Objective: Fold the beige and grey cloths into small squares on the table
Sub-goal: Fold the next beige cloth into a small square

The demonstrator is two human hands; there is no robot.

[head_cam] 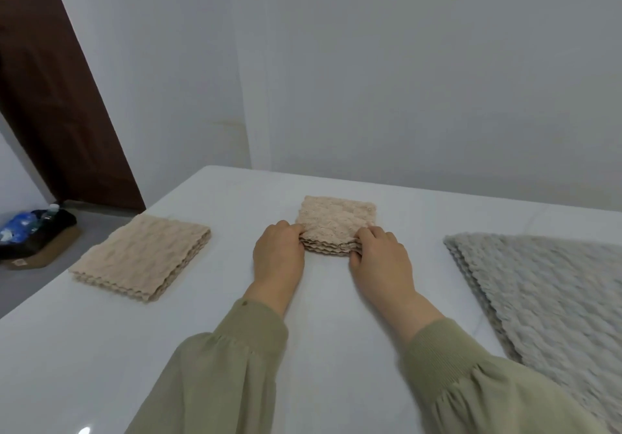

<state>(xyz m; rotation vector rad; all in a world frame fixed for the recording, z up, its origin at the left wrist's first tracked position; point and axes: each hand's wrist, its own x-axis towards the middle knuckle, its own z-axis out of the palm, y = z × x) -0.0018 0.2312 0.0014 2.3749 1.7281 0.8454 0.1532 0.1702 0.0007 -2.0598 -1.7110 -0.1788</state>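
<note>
A small folded beige cloth [335, 221] lies in the middle of the white table [101, 349], several layers thick. My left hand [277, 258] pinches its near left corner and my right hand [380, 258] pinches its near right corner, fingers curled over the stacked edges. A stack of larger beige cloths [141, 258] rests at the left. A stack of grey cloths [545, 299] lies spread flat at the right, running out of the frame.
The table's far edge meets a plain white wall. Past the table's left edge, on the floor, a cardboard box [37, 241] holds bottles and dark items beside a brown door [50, 80].
</note>
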